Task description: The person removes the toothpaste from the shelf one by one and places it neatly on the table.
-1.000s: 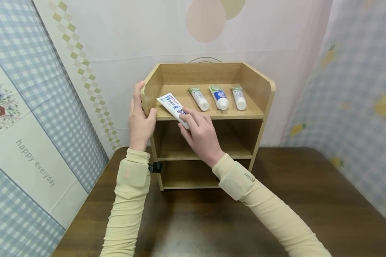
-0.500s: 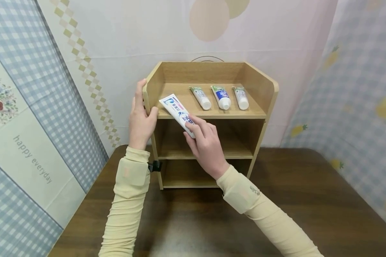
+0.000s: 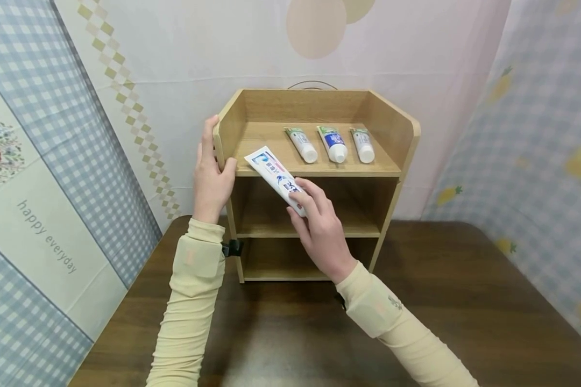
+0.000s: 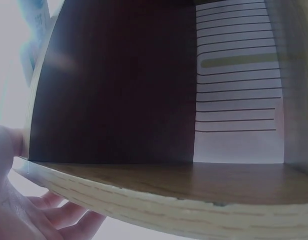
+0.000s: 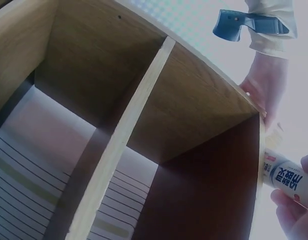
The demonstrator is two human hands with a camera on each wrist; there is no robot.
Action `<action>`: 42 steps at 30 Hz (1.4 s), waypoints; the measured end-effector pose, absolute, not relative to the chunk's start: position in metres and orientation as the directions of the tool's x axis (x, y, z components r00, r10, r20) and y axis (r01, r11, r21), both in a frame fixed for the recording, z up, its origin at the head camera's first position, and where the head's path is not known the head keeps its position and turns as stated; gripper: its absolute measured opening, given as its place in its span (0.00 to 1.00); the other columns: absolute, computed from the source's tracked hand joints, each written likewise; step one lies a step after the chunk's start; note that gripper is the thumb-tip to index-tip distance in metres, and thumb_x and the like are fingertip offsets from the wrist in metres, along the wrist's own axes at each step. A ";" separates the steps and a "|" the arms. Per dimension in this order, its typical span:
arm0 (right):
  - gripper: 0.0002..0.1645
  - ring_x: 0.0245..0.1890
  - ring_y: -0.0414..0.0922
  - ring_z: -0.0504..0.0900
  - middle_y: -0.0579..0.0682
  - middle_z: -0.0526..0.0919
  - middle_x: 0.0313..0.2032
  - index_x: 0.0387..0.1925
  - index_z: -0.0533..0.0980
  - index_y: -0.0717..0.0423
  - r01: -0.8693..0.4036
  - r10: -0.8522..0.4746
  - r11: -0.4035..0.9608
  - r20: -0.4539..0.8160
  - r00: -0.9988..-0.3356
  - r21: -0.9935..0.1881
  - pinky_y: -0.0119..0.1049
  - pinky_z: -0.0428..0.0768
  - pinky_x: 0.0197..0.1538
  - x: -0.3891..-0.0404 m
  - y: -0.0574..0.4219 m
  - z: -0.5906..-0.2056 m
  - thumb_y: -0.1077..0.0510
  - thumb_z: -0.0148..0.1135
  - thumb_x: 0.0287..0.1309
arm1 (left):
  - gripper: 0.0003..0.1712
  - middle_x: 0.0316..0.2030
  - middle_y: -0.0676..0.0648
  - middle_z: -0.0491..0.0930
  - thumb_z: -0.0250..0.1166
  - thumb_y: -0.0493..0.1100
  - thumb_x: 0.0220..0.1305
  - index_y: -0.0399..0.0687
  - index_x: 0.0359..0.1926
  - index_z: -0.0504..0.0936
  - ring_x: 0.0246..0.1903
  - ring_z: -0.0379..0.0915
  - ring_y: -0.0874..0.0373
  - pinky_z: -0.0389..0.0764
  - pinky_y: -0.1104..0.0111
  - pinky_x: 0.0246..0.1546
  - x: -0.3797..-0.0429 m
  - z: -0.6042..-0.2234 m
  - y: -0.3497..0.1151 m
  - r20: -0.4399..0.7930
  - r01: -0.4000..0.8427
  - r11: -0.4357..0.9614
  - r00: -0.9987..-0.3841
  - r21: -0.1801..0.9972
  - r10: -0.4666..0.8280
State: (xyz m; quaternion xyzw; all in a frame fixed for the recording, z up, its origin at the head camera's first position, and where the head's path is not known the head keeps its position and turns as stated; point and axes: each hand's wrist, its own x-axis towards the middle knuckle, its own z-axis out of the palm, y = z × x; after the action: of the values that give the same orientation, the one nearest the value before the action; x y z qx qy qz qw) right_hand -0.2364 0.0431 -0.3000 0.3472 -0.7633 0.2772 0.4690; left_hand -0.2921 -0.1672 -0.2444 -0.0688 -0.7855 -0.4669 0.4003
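Note:
My left hand [image 3: 212,185] grips the left side panel of a small wooden shelf [image 3: 229,129], thumb inside and fingers outside; in the left wrist view its fingers [image 4: 63,220] show beside the panel's edge. With thumb and fingers my right hand [image 3: 325,236] pinches a white toothpaste tube [image 3: 273,174] by its lower right end. The tube slants in front of the top board, its flat end overlapping the board's front edge in the head view. On that board lie three more tubes: a white and green one [image 3: 302,145], a blue and white one [image 3: 333,144] and another white one [image 3: 362,145].
Below the top board are two further compartments, the middle shelf [image 3: 339,223] and the bottom shelf [image 3: 290,271]. The unit stands on a dark wooden table [image 3: 281,333]. Behind it hangs a pale curtain [image 3: 189,48], with a patterned cloth [image 3: 532,161] at the right.
My right hand has drawn the toothpaste tube right and down, away from the top board's left part. My left hand stays on the side panel. The other three tubes lie as before.

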 end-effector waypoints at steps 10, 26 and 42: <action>0.19 0.51 0.52 0.79 0.61 0.74 0.57 0.49 0.72 0.62 -0.796 -0.193 0.583 0.925 -0.326 -0.159 0.43 0.83 0.48 -0.226 0.058 -0.301 0.66 0.65 0.56 | 0.45 0.58 0.41 0.70 0.54 0.36 0.56 0.83 0.69 0.56 0.46 0.66 0.50 0.70 0.55 0.41 -0.293 -0.241 -0.165 0.713 0.515 0.545 -0.657 0.662 -0.245; 0.23 0.46 0.51 0.80 0.61 0.78 0.51 0.51 0.72 0.61 -0.771 -0.189 0.609 0.910 -0.369 -0.186 0.44 0.82 0.43 -0.217 0.081 -0.317 0.67 0.67 0.52 | 0.45 0.62 0.43 0.68 0.54 0.36 0.56 0.84 0.68 0.55 0.49 0.66 0.51 0.72 0.54 0.42 -0.295 -0.241 -0.166 0.697 0.502 0.536 -0.670 0.679 -0.255; 0.21 0.45 0.45 0.80 0.55 0.81 0.50 0.49 0.76 0.59 -0.824 -0.277 0.517 0.865 -0.419 -0.233 0.26 0.77 0.47 -0.193 0.117 -0.341 0.66 0.68 0.52 | 0.44 0.66 0.45 0.65 0.53 0.36 0.56 0.83 0.68 0.56 0.50 0.65 0.50 0.71 0.54 0.44 -0.295 -0.245 -0.168 0.690 0.502 0.523 -0.675 0.689 -0.261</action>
State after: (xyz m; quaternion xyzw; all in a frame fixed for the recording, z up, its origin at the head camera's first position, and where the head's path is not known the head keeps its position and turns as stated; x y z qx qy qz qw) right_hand -0.1927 0.1168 -0.3407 0.3567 -0.7713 0.3383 0.4043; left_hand -0.2948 -0.1685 -0.2454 -0.0775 -0.7778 -0.4823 0.3954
